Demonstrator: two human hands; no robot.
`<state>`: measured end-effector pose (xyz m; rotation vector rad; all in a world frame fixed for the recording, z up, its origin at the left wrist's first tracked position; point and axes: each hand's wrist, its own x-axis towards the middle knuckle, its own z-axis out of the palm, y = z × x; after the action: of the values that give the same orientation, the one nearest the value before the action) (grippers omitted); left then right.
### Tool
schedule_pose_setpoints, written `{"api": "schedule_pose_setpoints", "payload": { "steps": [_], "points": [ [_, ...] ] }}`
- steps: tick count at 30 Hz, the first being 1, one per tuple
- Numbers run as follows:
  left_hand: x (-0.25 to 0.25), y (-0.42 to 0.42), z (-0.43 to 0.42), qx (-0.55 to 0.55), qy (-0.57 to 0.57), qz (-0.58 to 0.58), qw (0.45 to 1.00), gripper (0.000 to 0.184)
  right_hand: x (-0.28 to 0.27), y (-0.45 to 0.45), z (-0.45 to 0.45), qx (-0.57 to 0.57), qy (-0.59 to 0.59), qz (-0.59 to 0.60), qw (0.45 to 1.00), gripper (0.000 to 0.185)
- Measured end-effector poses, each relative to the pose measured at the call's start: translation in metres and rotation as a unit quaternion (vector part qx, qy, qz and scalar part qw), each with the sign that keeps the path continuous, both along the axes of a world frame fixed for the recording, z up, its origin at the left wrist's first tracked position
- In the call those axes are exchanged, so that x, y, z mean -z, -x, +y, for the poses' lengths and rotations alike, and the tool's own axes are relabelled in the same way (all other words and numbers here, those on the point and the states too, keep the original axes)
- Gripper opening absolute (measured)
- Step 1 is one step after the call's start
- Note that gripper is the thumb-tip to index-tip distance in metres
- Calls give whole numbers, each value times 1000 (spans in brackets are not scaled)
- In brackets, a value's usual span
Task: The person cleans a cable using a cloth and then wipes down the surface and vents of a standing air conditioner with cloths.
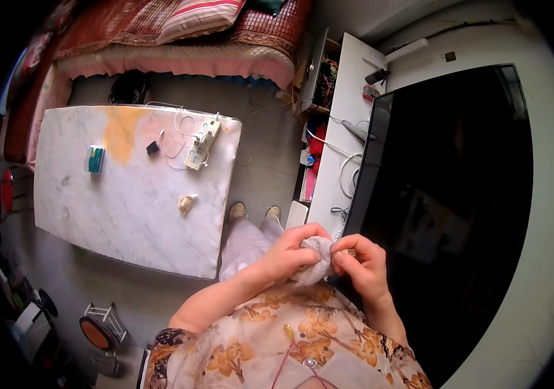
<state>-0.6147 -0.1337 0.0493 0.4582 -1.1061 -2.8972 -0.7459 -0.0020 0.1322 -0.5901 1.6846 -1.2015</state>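
Observation:
A pale grey, fuzzy, bunched cloth is held up in front of my chest, close to the black television. My left hand is closed round its left side, with the thumb pressed on top. At the right edge of the cloth, my right hand is closed in a pinch, thumb against fingertips. A small pale bit shows by those fingers, too small to name. The folds and my fingers hide the underside of the cloth.
To the left stands a marble-topped table bearing a power strip, a black charger, a teal box and a crumpled beige item. A large television stands on the right by a white cabinet. A stool is lower left.

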Motion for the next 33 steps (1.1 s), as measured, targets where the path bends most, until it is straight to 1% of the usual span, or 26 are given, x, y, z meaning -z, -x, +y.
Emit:
{"api": "schedule_pose_setpoints", "payload": {
  "steps": [1, 3, 4, 6, 7, 10, 11, 14, 15, 17, 18, 20, 21, 23, 24, 26, 27, 30, 31, 33],
  "points": [
    [4, -1, 1, 1, 10, 3, 1000, 32, 3, -1, 2, 16, 11, -49, 999, 9],
    [11, -5, 3, 4, 28, 6, 1000, 33, 4, -1, 6, 33, 17, -70, 997, 12],
    [12, -8, 1, 9, -2, -3, 1000, 33, 4, 0, 8, 41, 20, -81, 996, 13],
    [15, -13, -4, 20, -61, -20, 998, 35, 1, 3, 9, 41, 16, -55, 997, 16],
    [22, -14, -4, 16, -81, -16, 996, 38, -2, 5, 10, 42, 14, -43, 998, 17],
    [24, -14, -12, 1, -71, -20, 997, 43, -11, 17, 5, -24, -9, 0, 1000, 16],
    [22, -13, -16, 6, -66, 0, 998, 45, -12, 19, 3, -57, -22, 14, 998, 17],
    [14, -8, -16, 12, -62, -7, 998, 45, -9, 11, -1, -82, -65, 91, 990, 19],
    [12, -7, -15, 7, -41, -1, 999, 44, -5, 9, 1, -79, -59, 104, 990, 21],
    [10, -7, -11, -1, 0, 10, 1000, 41, 5, 2, 7, -47, -36, 82, 995, 21],
    [9, -7, -9, -6, -15, 9, 1000, 40, 8, 1, 9, -31, -24, 71, 997, 21],
    [9, -6, -5, -17, -44, 9, 999, 39, 11, 1, 11, -38, -25, 68, 997, 22],
    [4, -6, -5, -18, 37, 5, 999, 38, 10, 1, 10, -42, -25, 67, 997, 22],
    [-9, -6, -3, -22, 195, -3, 980, 37, 2, -4, 3, -94, -46, 198, 975, 22],
    [-9, -4, 2, -59, 254, 6, 965, 36, 0, -7, -1, -120, -57, 261, 956, 23],
    [-9, 1, 12, -130, 369, 23, 920, 33, 5, -8, -3, -137, -15, 308, 941, 28],
    [-12, 2, 14, -157, 369, 21, 916, 30, 8, -8, -3, -146, 3, 328, 933, 29],
    [-13, 1, 21, -182, 378, -4, 908, 27, 9, -6, -4, -169, 40, 363, 915, 31],
    [-13, 1, 23, -192, 362, -9, 912, 26, 8, -6, -4, -177, 49, 370, 910, 32],
    [-13, 1, 26, -214, 331, -18, 919, 23, 2, -9, -6, -179, 26, 364, 914, 31]
  ]
}}
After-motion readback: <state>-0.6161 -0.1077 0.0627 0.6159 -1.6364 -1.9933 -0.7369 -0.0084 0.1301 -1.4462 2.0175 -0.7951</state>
